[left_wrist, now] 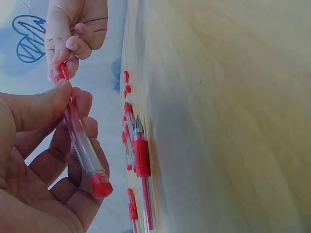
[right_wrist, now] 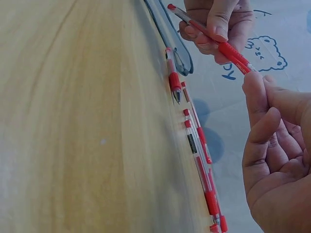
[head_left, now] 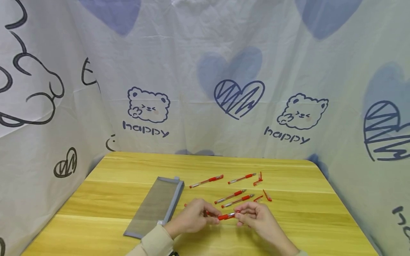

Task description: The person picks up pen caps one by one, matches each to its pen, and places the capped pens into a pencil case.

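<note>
So I've got a red gel pen [head_left: 226, 216] up off the bench [head_left: 304, 229] between both hands, right in front of me. My left hand [head_left: 196, 216] is pinching it between thumb and fingers around the middle, with the clear barrel and its red end plug [left_wrist: 101, 185] sticking out past my palm. My right hand [head_left: 260, 219] has the front end in a thumb-and-finger pinch, other fingers curled in. My fingertips cover that end, so I can't tell how far on the cap sits.

Just past my hands there are two uncapped pens lying side by side, [head_left: 230, 196] and [head_left: 237, 201], and farther back another bare-tipped pen [head_left: 241, 178] plus a capped-looking pen [head_left: 206, 181]. Some loose red caps [head_left: 267, 195] are scattered to the right of those. One more uncapped pen [right_wrist: 174, 80] is down near my left hand, next to the grey mesh zip pouch [head_left: 153, 208], which lies flat on the left. Behind it all hangs a pale cloth [head_left: 185, 106] with hearts and "happy" bears.
</note>
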Demonstrator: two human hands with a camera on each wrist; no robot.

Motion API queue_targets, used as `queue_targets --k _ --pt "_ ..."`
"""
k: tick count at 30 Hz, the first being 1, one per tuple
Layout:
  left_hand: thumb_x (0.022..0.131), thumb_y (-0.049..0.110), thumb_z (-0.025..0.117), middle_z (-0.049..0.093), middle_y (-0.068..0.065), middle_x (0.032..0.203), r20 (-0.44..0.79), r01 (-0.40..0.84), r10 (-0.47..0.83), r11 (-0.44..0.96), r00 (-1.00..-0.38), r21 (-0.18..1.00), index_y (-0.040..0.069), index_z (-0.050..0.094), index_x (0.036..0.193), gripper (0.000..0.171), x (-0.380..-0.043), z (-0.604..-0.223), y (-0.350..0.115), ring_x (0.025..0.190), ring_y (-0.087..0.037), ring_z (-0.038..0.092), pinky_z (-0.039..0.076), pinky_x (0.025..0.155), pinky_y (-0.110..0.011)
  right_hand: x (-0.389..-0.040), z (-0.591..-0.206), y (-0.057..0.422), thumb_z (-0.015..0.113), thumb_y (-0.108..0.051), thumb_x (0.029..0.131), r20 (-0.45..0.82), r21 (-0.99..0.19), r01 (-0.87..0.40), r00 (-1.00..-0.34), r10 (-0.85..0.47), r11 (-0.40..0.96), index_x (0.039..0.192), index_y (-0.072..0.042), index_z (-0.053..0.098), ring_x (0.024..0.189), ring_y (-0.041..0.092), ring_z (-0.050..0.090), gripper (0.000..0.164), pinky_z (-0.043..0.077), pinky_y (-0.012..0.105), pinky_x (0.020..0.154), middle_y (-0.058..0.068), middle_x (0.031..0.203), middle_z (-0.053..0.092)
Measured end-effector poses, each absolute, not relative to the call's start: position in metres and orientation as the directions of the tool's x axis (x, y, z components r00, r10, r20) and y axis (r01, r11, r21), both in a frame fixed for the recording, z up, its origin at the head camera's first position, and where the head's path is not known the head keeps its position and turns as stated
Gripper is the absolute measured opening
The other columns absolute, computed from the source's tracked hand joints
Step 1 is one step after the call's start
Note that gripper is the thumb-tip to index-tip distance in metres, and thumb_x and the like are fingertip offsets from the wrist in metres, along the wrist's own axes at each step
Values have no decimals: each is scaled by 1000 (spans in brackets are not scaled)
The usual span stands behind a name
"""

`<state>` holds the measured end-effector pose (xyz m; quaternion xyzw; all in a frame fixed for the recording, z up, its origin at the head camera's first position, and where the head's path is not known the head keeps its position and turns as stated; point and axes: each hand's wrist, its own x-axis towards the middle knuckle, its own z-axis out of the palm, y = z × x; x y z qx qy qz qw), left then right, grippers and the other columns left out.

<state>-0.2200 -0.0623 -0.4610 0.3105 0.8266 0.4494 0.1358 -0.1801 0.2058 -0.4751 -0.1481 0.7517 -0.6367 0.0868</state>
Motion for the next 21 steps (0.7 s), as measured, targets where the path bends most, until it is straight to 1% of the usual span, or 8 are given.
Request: queue_targets --k 6,11,17,21 --pt "93 10 83 84 -8 105 56 384 643 384 -764 840 8 86 104 11 -221 -464 -62 71 1 60 49 62 -19 -179 -477 207 72 -5 101 63 -981 -122 -936 -347 151 120 18 64 81 10 77 31 66 34 82 27 107 74" --pt "92 6 83 83 -10 101 39 341 646 349 -762 873 5 86 103 12 -222 -464 -61 70 -1 59 48 61 -18 -180 -478 207 72 -5 101 66 -982 -122 -933 -353 141 120 19 63 82 10 77 32 66 34 82 27 107 74" --pt "91 1 81 83 -10 94 -61 174 649 292 -758 941 0 85 106 15 -224 -462 -62 59 -5 51 42 54 -19 -180 -479 207 71 -5 101 71 -982 -129 -927 -368 135 119 19 63 81 10 77 31 65 30 81 30 107 73" --pt "90 -2 81 82 -15 87 -116 83 662 261 -740 962 -2 84 105 15 -227 -462 -62 55 -6 51 43 53 -21 -180 -480 207 71 -5 101 78 -983 -136 -921 -382 127 118 19 63 80 9 76 31 65 28 81 30 106 73"
